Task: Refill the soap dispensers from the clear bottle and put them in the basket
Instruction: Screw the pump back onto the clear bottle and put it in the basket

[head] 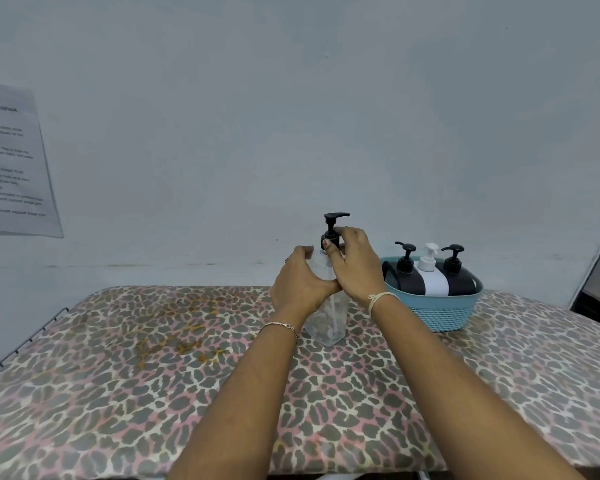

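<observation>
1. There's the clear bottle point(329, 320), upright on the table point(153, 375), close to the far edge and a little right of the middle.
2. The left hand point(298, 282) is wrapped round the bottle's upper body, fingers curled at the shoulder, gripping it firmly.
3. The right hand point(355, 265) comes in over the top, thumb and fingertips pinching the black collar just under the pump point(336, 216). The pump nozzle points right, clear above the fingers.
4. Through the bottle you can see the thin tube running down inside; how much liquid is in there, I can't tell.
5. Over by the far right corner sits the blue basket point(437, 313), just beside the right wrist but not touching the bottle.
6. Inside it, three soap dispensers stand upright in a row: a black dispenser point(405, 271), a white dispenser point(430, 271) in the middle, and another black one point(456, 271).
7. The table wears a leopard-print cover with yellowish stains left of centre.
8. A thin bracelet point(281, 326) circles the left wrist, a pale string band point(378, 299) the right.
9. A printed sheet point(11, 161) hangs on the wall at the left.
</observation>
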The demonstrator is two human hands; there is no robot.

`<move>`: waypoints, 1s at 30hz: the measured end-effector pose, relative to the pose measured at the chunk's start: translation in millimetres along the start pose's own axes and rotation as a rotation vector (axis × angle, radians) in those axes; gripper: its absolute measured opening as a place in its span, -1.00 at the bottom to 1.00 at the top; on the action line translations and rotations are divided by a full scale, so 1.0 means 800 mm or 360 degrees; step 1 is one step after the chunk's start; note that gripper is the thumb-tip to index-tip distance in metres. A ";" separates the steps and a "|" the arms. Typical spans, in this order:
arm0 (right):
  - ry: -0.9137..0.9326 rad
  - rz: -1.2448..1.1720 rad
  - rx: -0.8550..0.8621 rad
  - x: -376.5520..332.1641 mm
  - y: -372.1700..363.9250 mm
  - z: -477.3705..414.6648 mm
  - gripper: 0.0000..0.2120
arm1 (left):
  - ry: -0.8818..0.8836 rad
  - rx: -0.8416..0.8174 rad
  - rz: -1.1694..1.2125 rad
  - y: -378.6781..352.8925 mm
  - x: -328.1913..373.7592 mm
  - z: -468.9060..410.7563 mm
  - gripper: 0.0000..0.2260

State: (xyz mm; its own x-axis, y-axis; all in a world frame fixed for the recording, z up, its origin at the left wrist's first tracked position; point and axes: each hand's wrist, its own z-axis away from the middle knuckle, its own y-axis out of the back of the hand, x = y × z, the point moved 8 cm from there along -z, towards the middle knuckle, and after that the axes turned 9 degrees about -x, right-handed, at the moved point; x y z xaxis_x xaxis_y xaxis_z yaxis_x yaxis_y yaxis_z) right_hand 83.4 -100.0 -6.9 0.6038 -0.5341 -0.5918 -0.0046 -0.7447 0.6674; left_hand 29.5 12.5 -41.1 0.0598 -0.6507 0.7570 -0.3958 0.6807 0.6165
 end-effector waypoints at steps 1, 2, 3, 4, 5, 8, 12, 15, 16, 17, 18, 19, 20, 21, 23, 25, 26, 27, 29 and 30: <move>-0.0015 -0.0039 0.0030 0.000 0.001 0.000 -0.71 | 0.0002 0.0000 -0.0003 0.000 0.000 0.000 -0.22; -0.0040 -0.0074 0.0067 0.001 0.003 0.000 -0.72 | 0.0006 0.0001 -0.0010 0.000 0.000 0.001 -0.22; -0.0070 -0.0092 0.0107 0.002 0.004 0.000 -0.70 | 0.0009 0.0005 -0.0018 0.001 0.000 0.001 -0.22; -0.0097 -0.0087 0.0134 0.003 0.005 0.000 -0.67 | 0.0012 0.0010 -0.0025 0.001 0.000 0.001 -0.22; -0.0108 -0.0065 0.0144 0.002 0.005 0.000 -0.65 | 0.0013 0.0016 -0.0027 0.001 0.000 0.001 -0.23; -0.0025 0.0019 0.0120 -0.004 0.002 0.003 -0.63 | 0.0020 0.0019 -0.0014 0.002 -0.001 0.002 -0.26; 0.0061 0.0130 0.0047 -0.004 0.000 0.006 -0.66 | 0.0009 0.0018 -0.0014 0.001 0.002 0.002 -0.26; 0.0036 0.0069 0.0081 -0.003 0.001 0.004 -0.72 | 0.0006 0.0031 -0.0007 0.001 0.002 0.003 -0.27; 0.0012 0.0039 0.0110 -0.002 0.002 0.004 -0.73 | 0.0004 0.0034 -0.0008 0.001 0.003 0.004 -0.27; -0.0020 0.0014 0.0140 0.000 0.002 0.004 -0.72 | 0.0003 0.0037 -0.0010 0.001 0.003 0.004 -0.27; -0.0045 0.0004 0.0166 0.001 0.002 0.004 -0.70 | 0.0002 0.0042 -0.0008 0.002 0.002 0.003 -0.27; -0.0065 0.0007 0.0184 0.002 0.002 0.004 -0.67 | -0.0001 0.0046 -0.0002 0.001 0.001 0.003 -0.28; -0.0066 0.0022 0.0197 0.002 0.002 0.004 -0.65 | -0.0008 0.0052 0.0007 0.000 0.000 0.002 -0.29; -0.0043 0.0051 0.0204 0.000 0.002 0.005 -0.64 | -0.0017 0.0057 0.0023 0.000 0.000 0.002 -0.30; 0.0033 0.0130 0.0204 -0.005 0.002 0.007 -0.59 | -0.0039 0.0079 0.0068 0.000 -0.001 0.002 -0.32; 0.0078 0.0230 0.0194 -0.006 -0.002 0.006 -0.58 | -0.0061 0.0098 0.0137 -0.003 -0.005 -0.001 -0.33; 0.0093 0.0276 0.0196 -0.005 -0.003 0.007 -0.60 | -0.0067 0.0105 0.0173 -0.005 -0.007 -0.002 -0.33; 0.0109 0.0298 0.0211 -0.003 -0.004 0.008 -0.63 | -0.0081 0.0113 0.0199 -0.007 -0.009 -0.003 -0.33; 0.0130 0.0278 0.0257 0.000 -0.003 0.009 -0.67 | -0.0130 0.0145 0.0197 -0.009 -0.010 -0.004 -0.32; 0.0137 0.0263 0.0274 0.001 -0.002 0.009 -0.68 | -0.0161 0.0165 0.0177 -0.010 -0.009 -0.004 -0.32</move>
State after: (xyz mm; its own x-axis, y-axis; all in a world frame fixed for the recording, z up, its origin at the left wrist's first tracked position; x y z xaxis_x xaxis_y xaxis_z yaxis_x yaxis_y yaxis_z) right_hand 78.4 -102.0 -11.5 0.6492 -0.6236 -0.4356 -0.2398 -0.7113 0.6607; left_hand 35.4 13.1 -50.6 -0.0798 -0.6073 0.7904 -0.4873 0.7155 0.5006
